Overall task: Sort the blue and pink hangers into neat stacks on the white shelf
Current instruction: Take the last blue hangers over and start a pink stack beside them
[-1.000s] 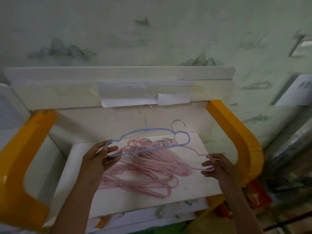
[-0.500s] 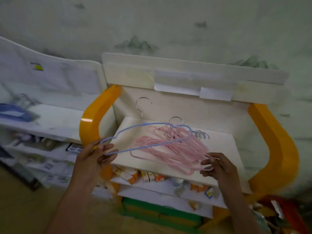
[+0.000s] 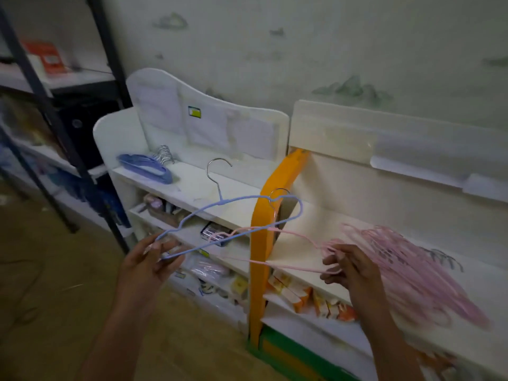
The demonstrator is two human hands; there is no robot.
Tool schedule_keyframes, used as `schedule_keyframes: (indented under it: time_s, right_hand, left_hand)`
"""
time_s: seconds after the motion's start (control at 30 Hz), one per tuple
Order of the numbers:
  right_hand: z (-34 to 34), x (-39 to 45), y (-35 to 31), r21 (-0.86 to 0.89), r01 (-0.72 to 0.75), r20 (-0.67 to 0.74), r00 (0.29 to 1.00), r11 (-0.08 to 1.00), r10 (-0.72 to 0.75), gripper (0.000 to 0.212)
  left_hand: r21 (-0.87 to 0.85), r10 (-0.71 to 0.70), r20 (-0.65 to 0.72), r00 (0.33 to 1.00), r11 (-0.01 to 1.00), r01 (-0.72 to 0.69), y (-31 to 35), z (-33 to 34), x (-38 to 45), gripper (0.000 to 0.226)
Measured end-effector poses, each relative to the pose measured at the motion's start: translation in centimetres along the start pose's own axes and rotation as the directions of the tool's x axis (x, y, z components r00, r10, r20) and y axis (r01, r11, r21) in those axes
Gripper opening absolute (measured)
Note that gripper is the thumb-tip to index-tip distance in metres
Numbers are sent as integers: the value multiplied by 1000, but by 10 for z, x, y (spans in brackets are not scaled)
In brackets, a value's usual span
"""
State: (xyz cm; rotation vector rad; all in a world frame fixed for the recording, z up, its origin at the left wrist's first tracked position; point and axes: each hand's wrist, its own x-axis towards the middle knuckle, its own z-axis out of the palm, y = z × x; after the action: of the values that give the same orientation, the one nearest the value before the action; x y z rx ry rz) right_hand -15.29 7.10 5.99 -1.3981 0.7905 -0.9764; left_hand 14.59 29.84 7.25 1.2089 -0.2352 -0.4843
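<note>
Two hands hold hangers in the air before the shelves. The left hand [image 3: 149,264] pinches one end of a blue hanger [image 3: 233,215]; the right hand [image 3: 349,266] grips a pink hanger [image 3: 275,264] beside the pink pile [image 3: 417,273]. A blue stack [image 3: 145,167] lies on the white shelf [image 3: 198,188].

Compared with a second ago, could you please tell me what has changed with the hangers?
The left hand has carried the blue hanger leftward off the pink pile, toward the blue stack on the white shelf. The right hand now lifts a pink hanger clear. Both grips stay unchanged.
</note>
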Motion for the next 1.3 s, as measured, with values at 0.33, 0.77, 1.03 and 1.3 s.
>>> schedule_keyframes:
  time_s: [0.33,0.77,1.03,1.3]
  right_hand:
    - [170,22,16,-53,-4,19,1000,999,5,17]
    - [276,82,44,-24,-59,18,998,998,60,18]
    - [307,169,81,3,-135,-63,989,991,135,20]
    - [312,252,125,39,-258,-171,950,965,261,19]
  left_hand:
    - [22,8,-31,999,1000,-7,44,-105,99,23]
    - [26,13,-125,992,1000,-9,59,-155,188,23]
    - [68,13,-137,990,998,-4,64,-137,268,22]
    - [90,8,-87,996,996,0,61,-92,348,23]
